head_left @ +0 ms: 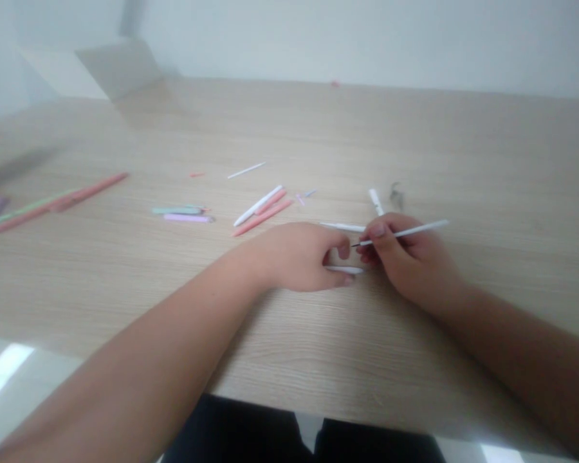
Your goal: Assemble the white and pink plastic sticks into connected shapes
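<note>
My right hand pinches a slim white pen refill between thumb and fingers, its thin dark tip pointing left. Facing it, my left hand is curled, with a gap between index finger and thumb. A white pen barrel pokes out of that hand along the thumb, its tapered end toward my right hand; the fingers behind are hidden. Another white pen piece lies just beyond both hands. A short white pen part with a clip rests behind my right hand.
Coral and white pen barrels lie left of centre, near a thin white stick. Green and purple pen parts are farther left. Long coral pieces lie at the left. A pale open box or folded card stands at the back.
</note>
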{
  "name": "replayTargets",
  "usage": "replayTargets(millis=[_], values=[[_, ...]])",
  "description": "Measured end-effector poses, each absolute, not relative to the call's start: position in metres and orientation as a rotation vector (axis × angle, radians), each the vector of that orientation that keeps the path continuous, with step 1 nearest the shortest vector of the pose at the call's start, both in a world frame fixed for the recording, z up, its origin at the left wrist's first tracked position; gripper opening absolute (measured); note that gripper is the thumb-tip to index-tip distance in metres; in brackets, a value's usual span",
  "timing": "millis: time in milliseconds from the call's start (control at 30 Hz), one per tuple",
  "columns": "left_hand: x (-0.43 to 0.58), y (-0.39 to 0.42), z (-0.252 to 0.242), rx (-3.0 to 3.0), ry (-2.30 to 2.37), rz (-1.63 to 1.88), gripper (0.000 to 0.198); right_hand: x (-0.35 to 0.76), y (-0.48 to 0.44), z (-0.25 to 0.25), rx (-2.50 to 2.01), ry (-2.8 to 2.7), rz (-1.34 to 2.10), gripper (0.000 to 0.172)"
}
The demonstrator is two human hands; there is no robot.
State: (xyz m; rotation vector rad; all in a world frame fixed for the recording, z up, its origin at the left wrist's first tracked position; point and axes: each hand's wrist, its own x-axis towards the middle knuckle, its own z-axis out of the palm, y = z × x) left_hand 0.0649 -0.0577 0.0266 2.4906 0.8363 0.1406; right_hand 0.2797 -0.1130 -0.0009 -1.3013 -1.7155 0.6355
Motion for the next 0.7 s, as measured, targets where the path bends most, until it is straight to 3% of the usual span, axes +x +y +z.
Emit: replayTargets(millis=[267,700], values=[[0.077,-0.055,0.013,2.578,0.74,0.268,0.022,0.281,-0.108,-0.001,-1.305,-1.478,0.665,0.045],[0.074,-0.049,0.008,2.564,0.717,0.261,0.03,0.285,-0.102,-0.007,-1.331,-1.452,0.706,0.045]])
